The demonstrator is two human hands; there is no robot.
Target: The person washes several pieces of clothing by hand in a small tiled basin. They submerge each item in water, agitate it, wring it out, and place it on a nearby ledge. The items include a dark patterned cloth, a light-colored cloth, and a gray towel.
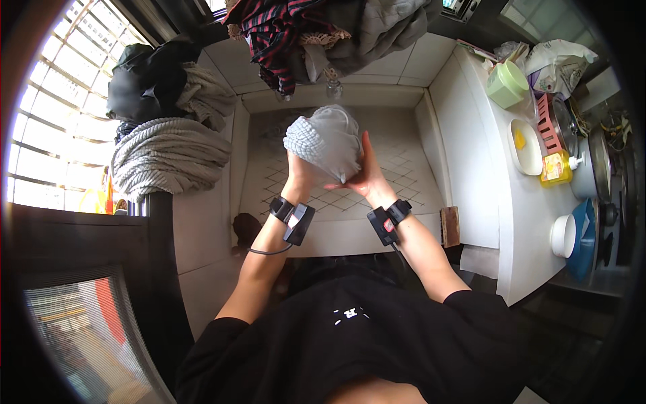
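A bunched-up light grey cloth (324, 143), partly chunky-textured and partly smooth, is held between my two hands above a white basin. My left hand (300, 170) presses on its left side, with the fingers hidden behind it. My right hand (369, 176) cups the right side and underside, its thumb pointing up along the edge. Beneath the cloth is the basin (404, 192), its floor marked with a diamond grid of dark lines. Each of my wrists has a black strapped-on device.
Grey ribbed fabric (168, 158) and dark clothing (145, 81) hang at the left by a barred window. More clothes (289, 37) hang at the far side above taps. On the right counter stand a green tub (507, 85), a white dish (525, 148), a yellow pump bottle (556, 168) and a white bowl (563, 236).
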